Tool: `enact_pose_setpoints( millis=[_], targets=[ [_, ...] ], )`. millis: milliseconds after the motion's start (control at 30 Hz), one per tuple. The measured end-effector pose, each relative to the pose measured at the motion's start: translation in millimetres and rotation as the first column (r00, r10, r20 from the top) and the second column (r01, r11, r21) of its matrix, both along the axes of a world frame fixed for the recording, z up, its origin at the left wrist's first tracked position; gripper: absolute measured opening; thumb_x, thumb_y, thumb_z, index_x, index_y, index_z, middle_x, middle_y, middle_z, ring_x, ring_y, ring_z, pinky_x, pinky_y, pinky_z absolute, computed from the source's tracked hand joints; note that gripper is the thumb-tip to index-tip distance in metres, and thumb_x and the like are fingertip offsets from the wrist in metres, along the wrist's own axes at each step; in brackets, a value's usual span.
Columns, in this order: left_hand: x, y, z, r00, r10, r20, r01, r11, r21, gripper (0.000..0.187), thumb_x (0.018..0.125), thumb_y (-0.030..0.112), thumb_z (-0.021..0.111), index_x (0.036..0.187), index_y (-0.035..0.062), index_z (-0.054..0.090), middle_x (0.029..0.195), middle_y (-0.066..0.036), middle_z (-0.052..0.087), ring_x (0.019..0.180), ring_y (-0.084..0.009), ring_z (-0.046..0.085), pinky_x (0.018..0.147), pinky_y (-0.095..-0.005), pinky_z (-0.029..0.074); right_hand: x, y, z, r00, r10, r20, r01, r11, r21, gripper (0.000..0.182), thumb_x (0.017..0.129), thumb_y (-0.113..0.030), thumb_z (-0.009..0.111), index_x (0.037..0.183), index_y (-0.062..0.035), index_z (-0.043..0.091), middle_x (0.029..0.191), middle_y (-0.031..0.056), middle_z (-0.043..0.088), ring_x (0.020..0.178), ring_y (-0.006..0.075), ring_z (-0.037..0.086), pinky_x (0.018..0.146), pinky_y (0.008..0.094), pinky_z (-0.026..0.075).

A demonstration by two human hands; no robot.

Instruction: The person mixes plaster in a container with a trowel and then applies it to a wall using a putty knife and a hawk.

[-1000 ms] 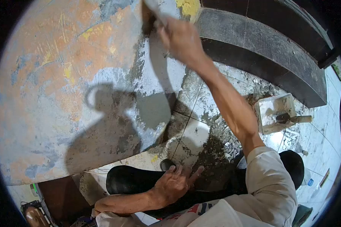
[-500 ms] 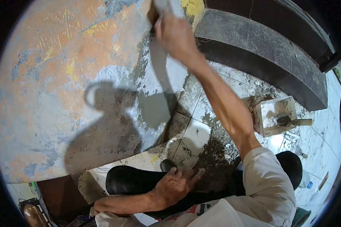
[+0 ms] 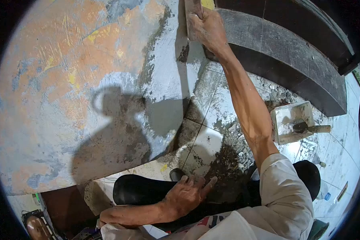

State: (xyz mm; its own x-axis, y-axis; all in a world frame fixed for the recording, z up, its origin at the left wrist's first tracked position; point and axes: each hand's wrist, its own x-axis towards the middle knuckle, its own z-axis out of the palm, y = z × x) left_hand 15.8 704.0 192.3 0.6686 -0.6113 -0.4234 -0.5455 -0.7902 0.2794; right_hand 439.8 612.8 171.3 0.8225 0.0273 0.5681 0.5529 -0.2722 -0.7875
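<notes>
At the top of the view, my right hand (image 3: 209, 30) is closed around a flat plastering trowel (image 3: 192, 33), partly cut off by the frame's edge. The tool's long face lies along the right edge of a patchy wall (image 3: 80, 76). Orange, yellow and grey patches cover this wall, with a smooth strip of damp grey plaster (image 3: 164, 116) near its edge. Below, my left hand (image 3: 186, 198) rests over my dark-trousered leg (image 3: 142, 190), fingers spread and holding nothing.
A white square tub (image 3: 282, 134) on the tiled floor holds a wooden-handled trowel (image 3: 318, 129). Crumbled debris (image 3: 236, 150) lies between the wall and my legs. Dark stone steps (image 3: 276, 48) curve along the upper right. A clear bottle (image 3: 324, 192) lies at the right.
My right hand has moved right with the trowel, from over the wall's face to its right edge. My left hand has stayed in place.
</notes>
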Motion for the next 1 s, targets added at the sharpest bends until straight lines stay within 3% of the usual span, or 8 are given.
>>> enact_pose_setpoints(
  millis=[233,300,367,533,567,700,833,1000],
  targets=[
    [14,-7,-9,0.999,-0.039,-0.001,0.039,0.999,0.016,0.068,0.096,0.02,0.058,0.159,0.006,0.035,0.127,-0.019,0.059,0.104,-0.032,0.064,0.093,-0.0435,0.053,-51,-22,4,0.951,0.283,0.128,-0.306,0.925,0.225,0.028,0.1,-0.026,0.064,0.11,-0.0005,0.073,0.081,0.0113,0.073,0.072,0.0188,0.067,0.068,0.0394,0.055],
    [12,-5,-12,1.0,-0.024,0.009,0.024,1.0,0.014,0.074,0.098,0.026,0.061,0.163,0.0096,0.028,0.13,-0.019,0.056,0.103,-0.0329,0.061,0.088,-0.0439,0.053,-50,-38,4,0.962,0.273,0.027,-0.268,0.914,0.304,0.032,0.103,-0.03,0.065,0.109,0.0004,0.072,0.082,0.001,0.069,0.068,0.0121,0.061,0.064,0.0294,0.051],
    [7,-2,-10,0.993,-0.018,0.119,0.022,0.999,-0.028,0.073,0.101,0.029,0.056,0.164,0.0105,0.024,0.132,-0.02,0.056,0.107,-0.0345,0.06,0.092,-0.0461,0.052,-36,-43,8,0.963,0.263,-0.065,-0.244,0.946,0.214,0.03,0.102,-0.028,0.065,0.114,-0.0008,0.072,0.082,0.0039,0.071,0.068,0.0147,0.064,0.064,0.0316,0.053],
    [3,0,-2,1.0,-0.004,-0.026,0.005,0.999,0.051,0.069,0.102,0.025,0.049,0.164,0.0109,0.022,0.132,-0.02,0.056,0.108,-0.0353,0.06,0.094,-0.0483,0.051,-59,32,7,0.924,-0.031,0.381,0.019,0.999,0.035,0.021,0.097,-0.019,0.064,0.108,-0.0021,0.071,0.074,0.0197,0.067,0.059,0.0305,0.065,0.058,0.0412,0.054],
    [4,0,-1,0.999,-0.009,-0.04,0.012,0.998,0.069,0.069,0.102,0.023,0.048,0.164,0.0111,0.022,0.132,-0.019,0.056,0.108,-0.0352,0.06,0.093,-0.0484,0.051,-86,47,12,0.979,-0.015,0.203,0.043,0.99,-0.135,0.024,0.094,-0.016,0.067,0.11,0.0013,0.069,0.073,0.0223,0.065,0.059,0.0356,0.065,0.058,0.0439,0.054],
    [9,0,4,0.998,-0.047,-0.037,0.05,0.996,0.075,0.071,0.1,0.022,0.049,0.164,0.0112,0.022,0.13,-0.018,0.057,0.108,-0.0334,0.06,0.095,-0.0471,0.05,-134,8,-5,0.9,0.201,0.386,-0.23,0.973,0.028,0.03,0.092,-0.011,0.069,0.117,0.0048,0.065,0.083,0.0228,0.069,0.065,0.0314,0.068,0.062,0.0402,0.056],
    [4,-6,3,0.996,-0.071,0.048,0.065,0.992,0.106,0.073,0.099,0.023,0.05,0.165,0.0119,0.022,0.127,-0.017,0.058,0.106,-0.0305,0.058,0.098,-0.0443,0.047,-57,-36,-7,0.983,-0.021,0.181,0.05,0.987,-0.154,0.023,0.097,-0.014,0.06,0.114,0.0011,0.067,0.079,0.0198,0.07,0.063,0.0356,0.068,0.065,0.0445,0.058],
    [2,-6,13,0.997,-0.065,-0.037,0.07,0.982,0.173,0.072,0.102,0.027,0.05,0.166,0.0139,0.018,0.123,-0.017,0.06,0.105,-0.0297,0.057,0.097,-0.0441,0.047,-56,23,-12,0.985,0.017,0.169,-0.016,1.0,-0.005,0.024,0.097,-0.012,0.061,0.115,0.0004,0.068,0.086,0.0177,0.072,0.071,0.0276,0.069,0.07,0.0406,0.057]
  ],
)
